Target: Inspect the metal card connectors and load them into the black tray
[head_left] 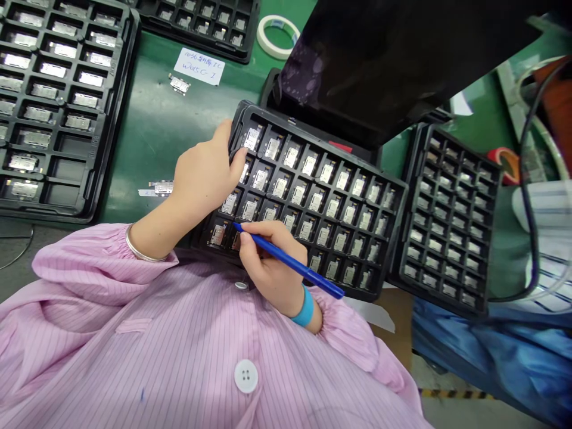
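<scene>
My left hand (203,173) grips the upper left corner of a black compartment tray (392,238), thumb over the rim. The tray lies slanted in front of my body. Small silver metal-and-circuit parts (291,157) sit in its pockets, one per pocket where I can see in. My right hand (277,268) is closed around a blue pen (304,271) and hovers over or rests on the tray's lower left; I cannot tell which. The pen's tip end points at a pocket in the bottom row. That hand hides several pockets there.
A larger tray of similar parts (118,119) lies at left, another (400,238) at right. Beyond my tray leans a dark panel (379,59). Near it are white tape (268,44), a handwritten label (199,65) and a loose part (179,85). Blue fabric (491,351) hangs lower right.
</scene>
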